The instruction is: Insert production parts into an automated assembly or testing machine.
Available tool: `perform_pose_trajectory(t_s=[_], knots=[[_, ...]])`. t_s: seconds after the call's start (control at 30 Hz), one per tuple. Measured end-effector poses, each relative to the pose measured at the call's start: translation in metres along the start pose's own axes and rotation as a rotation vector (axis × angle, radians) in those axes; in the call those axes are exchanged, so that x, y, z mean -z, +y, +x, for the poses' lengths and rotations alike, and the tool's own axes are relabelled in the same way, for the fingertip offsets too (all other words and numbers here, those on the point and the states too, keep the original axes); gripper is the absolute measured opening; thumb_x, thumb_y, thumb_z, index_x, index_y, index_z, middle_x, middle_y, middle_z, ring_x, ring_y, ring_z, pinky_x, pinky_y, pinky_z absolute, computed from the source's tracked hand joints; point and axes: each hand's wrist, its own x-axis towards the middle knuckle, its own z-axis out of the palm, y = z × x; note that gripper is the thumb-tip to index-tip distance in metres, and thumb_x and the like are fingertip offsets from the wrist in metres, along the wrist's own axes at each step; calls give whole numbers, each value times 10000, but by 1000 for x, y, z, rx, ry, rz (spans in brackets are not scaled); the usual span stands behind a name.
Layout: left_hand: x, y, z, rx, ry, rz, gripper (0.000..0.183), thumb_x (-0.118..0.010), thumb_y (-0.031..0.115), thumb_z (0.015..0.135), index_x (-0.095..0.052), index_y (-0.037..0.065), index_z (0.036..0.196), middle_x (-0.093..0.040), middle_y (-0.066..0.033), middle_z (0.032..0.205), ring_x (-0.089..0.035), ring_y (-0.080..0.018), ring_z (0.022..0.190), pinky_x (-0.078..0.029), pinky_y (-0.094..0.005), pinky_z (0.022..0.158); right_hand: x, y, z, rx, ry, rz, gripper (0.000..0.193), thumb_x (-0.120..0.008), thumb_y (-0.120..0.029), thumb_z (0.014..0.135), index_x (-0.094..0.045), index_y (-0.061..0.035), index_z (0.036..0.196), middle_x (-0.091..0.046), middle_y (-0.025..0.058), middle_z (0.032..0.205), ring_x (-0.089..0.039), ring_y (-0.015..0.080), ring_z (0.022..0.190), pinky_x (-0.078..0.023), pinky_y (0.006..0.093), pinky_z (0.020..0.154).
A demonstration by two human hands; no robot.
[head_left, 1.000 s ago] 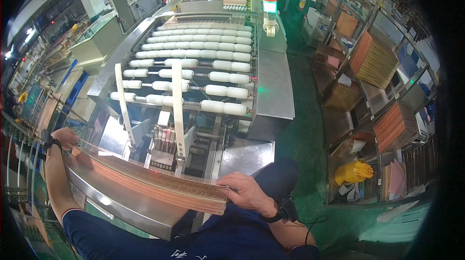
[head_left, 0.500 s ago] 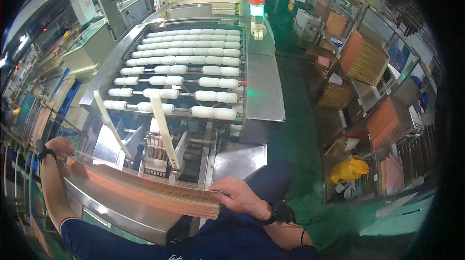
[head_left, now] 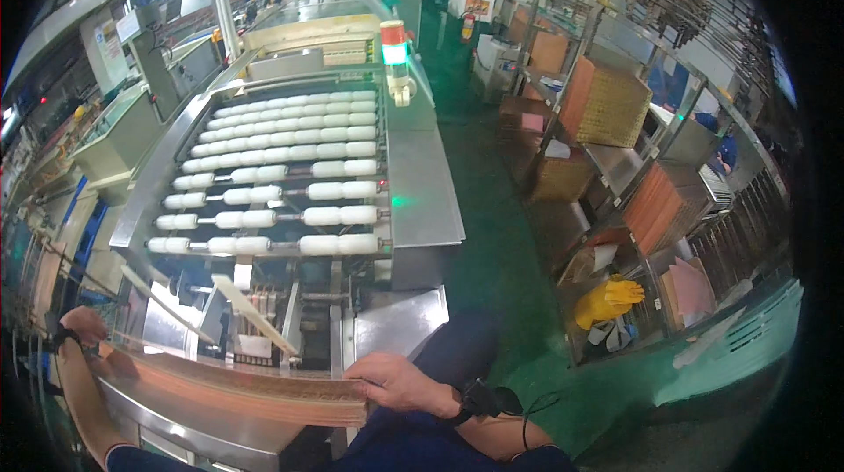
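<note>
The person stands at the near end of a roller conveyor machine, holding a long stack of thin orange sheets flat across the steel edge of the machine's feed table. The stack runs from about eight o'clock to five o'clock across the bottom of the view. The left hand is closed round the stack's far left end, at roughly eight o'clock; how tightly its fingers wrap I cannot tell from here. The right hand lies palm down on the right end, fingers spread and curled over the top edge, pressing rather than pinching. White rollers fill the machine bed towards twelve o'clock, and two pale slanted guide bars stand just beyond the stack. Off at three o'clock a yellow glove sits on a shelf rack. It looks like the squaring and steadying step; the next move would seem to call for both hands keeping the sheets level and aligned with the guides
</note>
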Motion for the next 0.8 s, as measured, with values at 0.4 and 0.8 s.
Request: perform_pose_trajectory(t_s=[0.4,0.8], knots=[[-17,82,-34,265,56,-280,139,-735,188,820,-736,92,920,-715,-47,901,-687,-205,800,-587,-364,675,-3,13,-3,-64,-105,-9,253,-593,-201,959,-682,-53,1144,-689,161,1062,-644,355,1002,-503,433,881],[6,177,-78,302,157,-357,146,-733,178,846,-741,45,907,-710,-58,895,-670,-162,778,-591,-335,652,-4,15,-9,-123,-65,24,260,-627,-183,948,-686,-84,1181,-691,134,1097,-640,334,1058,-509,402,926]])
